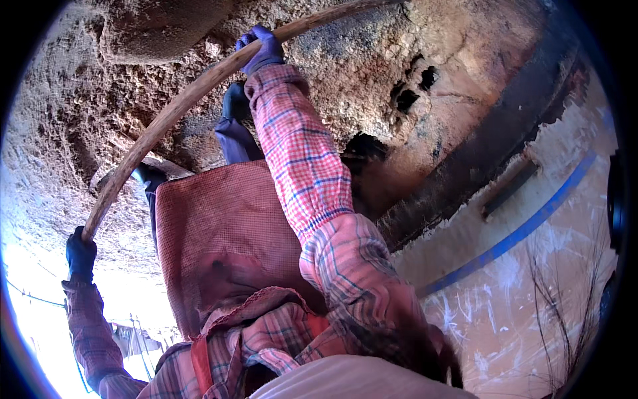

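Observation:
A long wooden pole (176, 110), bowed in this view, runs from the lower left to the top edge, where its far end passes out of sight. My left hand (81, 255), in a dark glove, is closed round its near end at the left. Further up the pole, my right hand (261, 50) in a blue-purple glove grips it from above, arm stretched forward. Beneath the pole lies rough, crumbly brown ground (166, 73). Whatever is fitted to the pole's far end, if anything, cannot be seen.
A reddish woven apron (219, 206) hangs in front of me, with my dark boot (234, 101) beyond it. Dark holes (407, 100) open in the ground to the right. A scraped wall with a blue stripe (512, 233) rises at the right, near thin dry twigs (555, 306).

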`<state>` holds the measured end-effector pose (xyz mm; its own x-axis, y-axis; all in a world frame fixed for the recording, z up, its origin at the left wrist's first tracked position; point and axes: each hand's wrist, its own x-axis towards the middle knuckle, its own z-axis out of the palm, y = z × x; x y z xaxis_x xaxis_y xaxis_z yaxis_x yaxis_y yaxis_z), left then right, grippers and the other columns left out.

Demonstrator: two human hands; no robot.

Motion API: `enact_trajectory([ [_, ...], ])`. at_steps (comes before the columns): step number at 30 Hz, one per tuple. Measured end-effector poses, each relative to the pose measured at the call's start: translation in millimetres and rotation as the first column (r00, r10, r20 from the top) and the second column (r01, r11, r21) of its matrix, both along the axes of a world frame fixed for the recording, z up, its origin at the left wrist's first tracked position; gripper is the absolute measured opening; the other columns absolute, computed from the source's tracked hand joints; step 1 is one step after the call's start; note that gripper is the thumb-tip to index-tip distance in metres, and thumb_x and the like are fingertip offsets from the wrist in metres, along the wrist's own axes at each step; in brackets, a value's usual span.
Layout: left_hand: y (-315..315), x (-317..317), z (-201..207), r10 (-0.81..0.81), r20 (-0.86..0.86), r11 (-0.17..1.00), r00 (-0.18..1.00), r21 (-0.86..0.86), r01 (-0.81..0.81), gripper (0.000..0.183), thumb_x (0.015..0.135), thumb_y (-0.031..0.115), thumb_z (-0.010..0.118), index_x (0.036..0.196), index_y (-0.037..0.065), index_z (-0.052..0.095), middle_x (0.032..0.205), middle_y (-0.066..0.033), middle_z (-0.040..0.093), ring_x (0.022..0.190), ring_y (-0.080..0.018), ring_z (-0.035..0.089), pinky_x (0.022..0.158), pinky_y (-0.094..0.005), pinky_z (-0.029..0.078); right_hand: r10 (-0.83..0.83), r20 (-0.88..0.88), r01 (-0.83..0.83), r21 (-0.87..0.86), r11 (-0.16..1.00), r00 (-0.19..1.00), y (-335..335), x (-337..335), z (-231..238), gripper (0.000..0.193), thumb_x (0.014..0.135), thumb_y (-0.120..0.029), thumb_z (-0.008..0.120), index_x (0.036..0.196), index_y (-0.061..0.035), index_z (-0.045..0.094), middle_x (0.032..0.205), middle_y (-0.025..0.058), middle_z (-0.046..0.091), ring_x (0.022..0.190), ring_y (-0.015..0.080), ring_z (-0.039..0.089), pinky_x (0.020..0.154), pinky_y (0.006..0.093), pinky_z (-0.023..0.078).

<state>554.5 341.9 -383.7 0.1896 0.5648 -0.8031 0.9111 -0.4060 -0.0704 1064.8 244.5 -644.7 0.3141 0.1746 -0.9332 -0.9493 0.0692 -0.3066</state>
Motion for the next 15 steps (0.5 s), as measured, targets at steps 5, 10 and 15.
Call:
enact_trajectory([
  [5,7.3,-82.0,6.5,-0.073,-0.173,0.997,0.982,-0.024,0.070,0.024,0.067,0.004,0.056,0.090,0.009,0.056,0.073,-0.0189,0.058,0.071,-0.0388,0.057,0.062,-0.0462,0.045,-0.115,-0.235,0.121,0.010,0.993,0.965,-2.8,-57.7,39.2,0.017,0.074,-0.010,0.064,0.073,-0.0067,0.047,0.063,0.0048,0.044,0.057,0.0203,0.045,0.057,0.0356,0.043],
  [10,11.9,-123.8,58.3,-0.230,-0.111,0.936,0.967,0.247,0.251,0.040,0.068,0.004,0.060,0.107,0.011,0.056,0.082,-0.0142,0.059,0.078,-0.0350,0.055,0.069,-0.0451,0.044,-0.232,0.399,0.269,-0.040,0.962,0.887,-29.3,-133.1,50.2,0.046,0.086,-0.047,0.046,0.108,-0.0071,0.045,0.070,0.0064,0.052,0.049,0.0089,0.043,0.045,0.0233,0.040],
  [15,14.2,-145.1,96.1,-0.325,0.016,0.826,0.946,0.492,0.275,0.053,0.070,0.005,0.061,0.121,0.014,0.049,0.085,-0.0080,0.056,0.083,-0.0300,0.053,0.074,-0.0433,0.043,-0.082,0.915,0.414,-0.098,0.905,0.396,-56.4,-160.3,83.5,0.041,0.090,-0.040,0.044,0.103,-0.0048,0.059,0.061,0.0034,0.053,0.045,0.0022,0.043,0.033,0.0132,0.035],
])
